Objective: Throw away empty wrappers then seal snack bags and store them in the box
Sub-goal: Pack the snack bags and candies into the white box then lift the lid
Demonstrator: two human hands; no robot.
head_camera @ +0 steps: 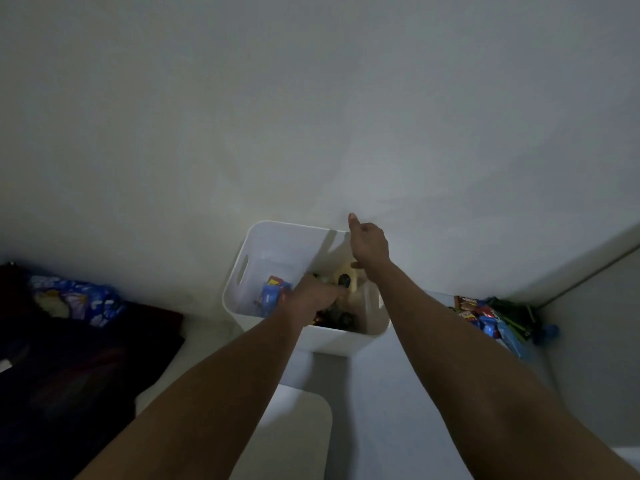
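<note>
box [263,244]: white | packet [272,294] just left of left hand's fingers [334,292]: blue, red, yellow | pouch [346,273] just beyond those fingers: pale yellow | bag [76,301] far left of them: blue-white print | cloth [86,358]: dark | wrappers [485,318] far right: red, blue, green

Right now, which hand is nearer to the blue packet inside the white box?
Left. The left hand reaches into the white box, right beside the blue packet. The right hand is over the box's far right rim, farther from the packet.

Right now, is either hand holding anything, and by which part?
Right hand holds nothing visible. Left hand is in the white box; its grip cannot be told.
</note>
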